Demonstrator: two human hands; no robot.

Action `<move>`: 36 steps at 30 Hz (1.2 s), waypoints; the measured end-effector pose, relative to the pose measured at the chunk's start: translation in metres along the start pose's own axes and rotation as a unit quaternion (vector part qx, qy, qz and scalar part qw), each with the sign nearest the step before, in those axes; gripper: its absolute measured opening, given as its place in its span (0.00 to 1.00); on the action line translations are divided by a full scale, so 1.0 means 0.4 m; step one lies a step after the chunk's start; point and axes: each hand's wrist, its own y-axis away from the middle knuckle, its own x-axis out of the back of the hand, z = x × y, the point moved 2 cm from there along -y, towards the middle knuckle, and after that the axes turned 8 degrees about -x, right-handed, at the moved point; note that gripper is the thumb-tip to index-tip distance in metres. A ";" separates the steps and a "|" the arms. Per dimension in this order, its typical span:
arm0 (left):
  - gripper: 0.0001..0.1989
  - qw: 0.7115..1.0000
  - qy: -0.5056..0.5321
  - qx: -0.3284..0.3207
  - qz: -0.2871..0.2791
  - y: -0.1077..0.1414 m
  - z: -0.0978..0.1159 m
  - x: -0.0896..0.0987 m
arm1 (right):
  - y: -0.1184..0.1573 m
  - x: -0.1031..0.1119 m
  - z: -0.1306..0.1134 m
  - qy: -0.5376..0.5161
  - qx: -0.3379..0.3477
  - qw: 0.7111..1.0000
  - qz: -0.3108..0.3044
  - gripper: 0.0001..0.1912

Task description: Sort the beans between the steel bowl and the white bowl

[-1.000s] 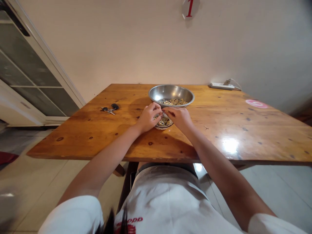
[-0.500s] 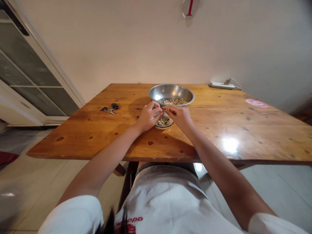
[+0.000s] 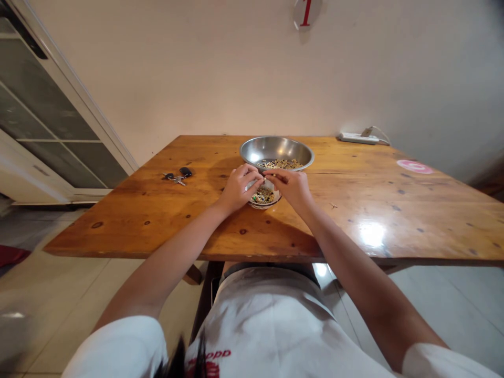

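Over the bowl point(image 3: 263, 206), right hand point(image 3: 291, 184) pinches a tiny piece point(image 3: 274, 176), left hand point(image 3: 239, 185) grip unclear; many remain there and in the basin point(image 3: 275, 149) behind

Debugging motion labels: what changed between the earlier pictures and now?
Right bare hand shifted slightly up the picture, near the small white round patterned bowl; no grasp or release visible. Left bare hand roughly same; wide silver metal basin, black oval key fob unmoved.

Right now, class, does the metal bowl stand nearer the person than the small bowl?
No, the metal bowl stands beyond the small bowl, farther back on the table.
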 end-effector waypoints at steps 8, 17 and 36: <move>0.18 0.999 -0.025 0.022 -0.017 0.000 -0.015 -0.004 | 0.002 0.013 -0.009 -0.060 -0.033 0.998 0.016 0.11; 0.17 0.999 -0.017 0.017 -0.021 0.000 -0.010 -0.002 | 0.001 0.007 -0.012 -0.050 -0.024 0.998 0.012 0.09; 0.14 0.999 -0.007 -0.006 -0.046 0.000 -0.009 -0.012 | 0.004 -0.010 -0.002 -0.347 -0.184 0.910 -0.135 0.15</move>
